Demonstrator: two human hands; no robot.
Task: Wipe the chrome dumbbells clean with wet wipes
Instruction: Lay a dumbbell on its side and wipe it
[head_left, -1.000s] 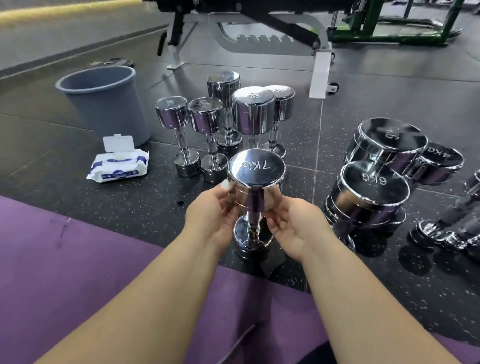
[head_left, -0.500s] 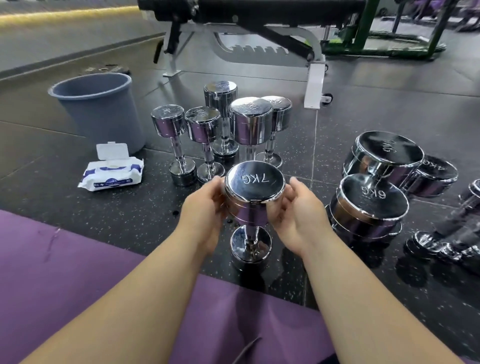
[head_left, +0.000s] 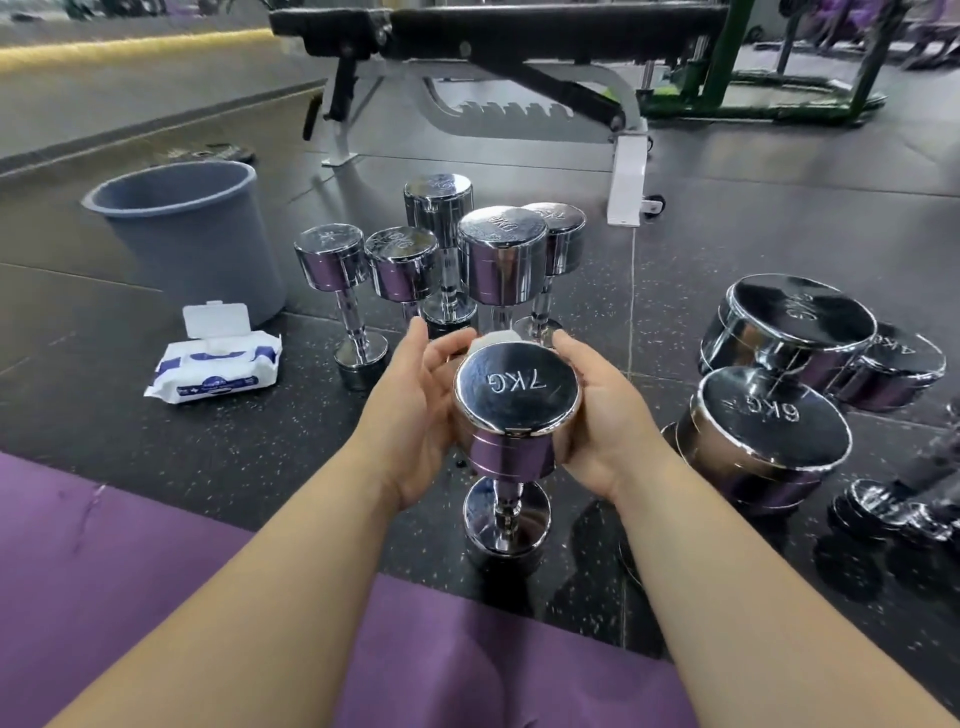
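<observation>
A chrome dumbbell marked 7KG (head_left: 516, 400) stands upright on the black floor in front of me. My left hand (head_left: 415, 410) cups the left side of its top head. Its fingertips press a white wet wipe (head_left: 497, 339) against the far side. My right hand (head_left: 602, 421) wraps round the right side of the same head. Several smaller chrome dumbbells (head_left: 501, 260) stand upright behind it. Bigger ones, one marked 6KG (head_left: 763, 436), lie to the right. The wet wipe pack (head_left: 218, 366) lies at left with its lid open.
A grey bucket (head_left: 192, 228) stands at the back left beside the pack. A weight bench (head_left: 519, 57) with a white foot spans the back, with a green frame (head_left: 737, 98) behind it. A purple mat (head_left: 130, 587) lies under my forearms.
Both hands have slid up from under the 7KG head to its sides and round to its far side. The white wipe now shows behind the head.
</observation>
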